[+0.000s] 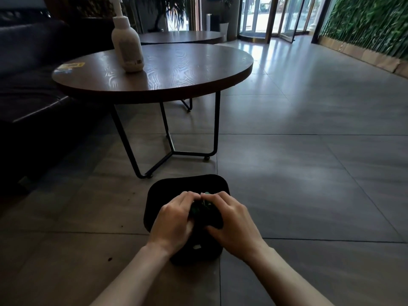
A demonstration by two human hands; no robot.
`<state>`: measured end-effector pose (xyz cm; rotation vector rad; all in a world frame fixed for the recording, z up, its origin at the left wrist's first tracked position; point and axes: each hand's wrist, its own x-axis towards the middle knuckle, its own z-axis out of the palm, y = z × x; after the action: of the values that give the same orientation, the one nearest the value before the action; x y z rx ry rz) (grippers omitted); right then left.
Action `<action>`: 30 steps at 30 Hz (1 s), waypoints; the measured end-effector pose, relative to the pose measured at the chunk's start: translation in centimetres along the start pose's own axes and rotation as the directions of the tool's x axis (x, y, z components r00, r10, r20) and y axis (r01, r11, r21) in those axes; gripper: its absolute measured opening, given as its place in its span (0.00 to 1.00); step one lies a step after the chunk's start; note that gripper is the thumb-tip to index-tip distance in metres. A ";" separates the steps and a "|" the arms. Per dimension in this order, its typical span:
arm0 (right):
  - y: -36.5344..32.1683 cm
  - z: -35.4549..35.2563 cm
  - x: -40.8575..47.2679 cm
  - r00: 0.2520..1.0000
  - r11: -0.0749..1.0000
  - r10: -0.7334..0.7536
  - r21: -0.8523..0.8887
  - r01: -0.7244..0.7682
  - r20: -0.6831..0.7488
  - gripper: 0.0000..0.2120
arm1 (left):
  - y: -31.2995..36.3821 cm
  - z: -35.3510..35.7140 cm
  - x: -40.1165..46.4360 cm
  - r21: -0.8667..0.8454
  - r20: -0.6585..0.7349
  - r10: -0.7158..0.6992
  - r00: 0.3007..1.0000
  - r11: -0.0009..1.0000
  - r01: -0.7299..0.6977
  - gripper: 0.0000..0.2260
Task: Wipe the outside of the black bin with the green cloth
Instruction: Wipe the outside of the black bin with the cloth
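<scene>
Two bare hands meet over the black bin [187, 188], which stands on the grey tiled floor [309, 173] just in front of the round wooden table's legs. The left hand [174, 219] and the right hand [231, 219] sit side by side above the bin's mouth, fingertips nearly touching at the far side. Between them is the green cloth [199, 208], bunched into a dark wad with only a little green showing in the gap. Each grip is curled around the cloth: the left fingers bend over its left side, the right fingers bend over its right side, and the right thumb presses in from the near side. Both forearms reach in from the bottom edge of the view. The bin is dark and rounded-square at the rim; its near lower part shows below the wrists, with a small pale mark on it. Whether the cloth touches the bin's rim cannot be told, since the hands cover that spot.

Beyond the bin stands the table on thin black metal legs. On its tabletop [187, 69], near the far left edge, a white pump bottle [127, 43] stands upright, and a few flat stickers or cards [68, 67] lie at the left edge. A second round table [183, 37] sits behind it. A dark sofa [28, 74] fills the left side, glass doors [276, 16] stand at the back, and a wall of green foliage [371, 25] runs along the right.
</scene>
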<state>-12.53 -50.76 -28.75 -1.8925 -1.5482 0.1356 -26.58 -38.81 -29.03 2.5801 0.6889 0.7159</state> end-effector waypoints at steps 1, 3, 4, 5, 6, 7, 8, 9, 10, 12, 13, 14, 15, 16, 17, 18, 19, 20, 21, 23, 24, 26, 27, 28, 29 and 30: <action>0.0 0.2 -0.3 1.000 0.999 -0.015 -0.039 0.014 -0.004 0.31 | 0.0 0.1 -0.3 0.006 0.018 0.008 1.000 1.000 -0.008 0.21; 0.0 0.6 -0.7 0.999 0.994 -0.030 -0.102 0.027 -0.022 0.28 | -0.1 0.4 -0.7 0.032 0.060 0.038 0.998 0.999 -0.040 0.21; 0.0 0.7 -0.9 0.999 0.992 -0.034 -0.125 0.030 -0.032 0.26 | -0.2 0.4 -0.9 0.043 0.083 0.053 0.995 0.997 -0.057 0.21; 0.0 0.8 -1.1 0.998 0.989 -0.041 -0.147 0.034 -0.041 0.25 | -0.3 0.3 -1.1 0.053 0.112 0.063 0.992 0.996 -0.069 0.22; 0.1 0.8 -1.2 0.998 0.985 -0.047 -0.168 0.038 -0.046 0.24 | -0.6 0.2 -1.4 0.069 0.141 0.068 0.988 0.994 -0.079 0.23; 0.2 0.7 -1.4 0.998 0.982 -0.048 -0.187 0.038 -0.046 0.24 | -1.0 0.1 -1.7 0.091 0.165 0.074 0.984 0.992 -0.090 0.26; 0.4 0.6 -1.7 0.998 0.979 -0.042 -0.203 0.033 -0.040 0.23 | -1.5 0.1 -2.1 0.115 0.181 0.078 0.980 0.988 -0.100 0.29; 0.6 0.4 -1.9 0.999 0.976 -0.034 -0.218 0.026 -0.033 0.23 | -2.2 0.0 -2.6 0.143 0.192 0.079 0.978 0.984 -0.107 0.32; 0.8 0.3 -2.0 0.999 0.972 -0.028 -0.233 0.021 -0.030 0.23 | -2.9 -0.1 -3.1 0.185 0.205 0.072 0.976 0.976 -0.111 0.35; 1.2 0.1 -2.4 0.999 0.967 -0.021 -0.253 0.014 -0.027 0.23 | -4.5 -0.1 -4.1 0.313 0.255 0.040 0.966 0.942 -0.122 0.39; 1.4 0.1 -2.5 0.999 0.966 -0.019 -0.259 0.011 -0.027 0.23 | -5.3 0.1 -4.7 0.365 0.276 0.020 0.961 0.923 -0.124 0.41; 1.5 0.1 -2.6 0.999 0.965 -0.019 -0.262 0.011 -0.027 0.24 | -6.0 0.4 -5.2 0.398 0.288 -0.003 0.958 0.910 -0.117 0.42; 1.7 0.1 -2.8 0.999 0.965 -0.019 -0.264 0.011 -0.027 0.24 | -6.4 0.6 -5.7 0.417 0.290 -0.024 0.957 0.903 -0.104 0.42; 1.8 0.1 -2.9 0.999 0.964 -0.020 -0.264 0.012 -0.027 0.24 | -6.6 0.8 -6.1 0.429 0.284 -0.036 0.958 0.899 -0.093 0.42; 1.8 0.2 -3.1 0.999 0.964 -0.021 -0.265 0.013 -0.028 0.24 | -6.6 1.1 -6.4 0.431 0.286 -0.046 0.957 0.898 -0.085 0.42; 1.9 0.2 -3.3 0.999 0.964 -0.019 -0.266 0.011 -0.030 0.25 | -6.6 1.5 -6.6 0.431 0.295 -0.050 0.954 0.898 -0.086 0.41; 2.0 0.3 -3.4 0.999 0.963 -0.018 -0.268 0.009 -0.033 0.25 | -6.7 2.0 -6.8 0.435 0.295 -0.042 0.955 0.896 -0.095 0.40; 2.1 0.3 -3.6 0.999 0.962 -0.018 -0.272 0.006 -0.039 0.25 | -6.7 2.4 -6.8 0.436 0.275 -0.028 0.961 0.895 -0.099 0.39; 2.2 0.2 -3.7 0.999 0.961 -0.018 -0.277 0.005 -0.046 0.25 | -6.7 2.8 -6.9 0.422 0.248 -0.015 0.969 0.901 -0.094 0.37; 2.4 0.1 -3.9 0.998 0.958 -0.017 -0.287 -0.002 -0.063 0.24 | -6.9 3.1 -6.7 0.403 0.209 -0.017 0.978 0.912 -0.071 0.33; 2.5 -0.1 -4.0 0.997 0.956 -0.016 -0.293 -0.006 -0.070 0.24 | -7.0 3.2 -6.6 0.407 0.208 -0.024 0.978 0.911 -0.064 0.32; 2.6 -0.5 -4.0 0.996 0.954 -0.017 -0.300 -0.011 -0.088 0.23 | -7.0 2.9 -6.5 0.406 0.225 -0.040 0.973 0.912 -0.056 0.30; 2.5 -0.7 -4.0 0.995 0.953 -0.017 -0.302 -0.014 -0.100 0.23 | -6.8 2.8 -6.5 0.392 0.244 -0.047 0.969 0.919 -0.054 0.28; 2.5 -0.9 -3.9 0.994 0.953 -0.019 -0.303 -0.015 -0.109 0.23 | -6.8 2.8 -6.5 0.374 0.263 -0.047 0.964 0.926 -0.057 0.25; 2.5 -1.1 -3.8 0.993 0.952 -0.026 -0.307 -0.012 -0.118 0.22 | -6.8 2.8 -6.6 0.359 0.278 -0.047 0.959 0.932 -0.058 0.21; 2.5 -1.3 -3.6 0.991 0.950 -0.035 -0.312 -0.007 -0.129 0.22 | -6.8 2.7 -6.8 0.339 0.285 -0.043 0.958 0.939 -0.059 0.19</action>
<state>-10.91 -54.76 -30.32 -2.0830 -1.5623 -0.2537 -32.54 -37.59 -36.91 2.9220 0.7632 0.2189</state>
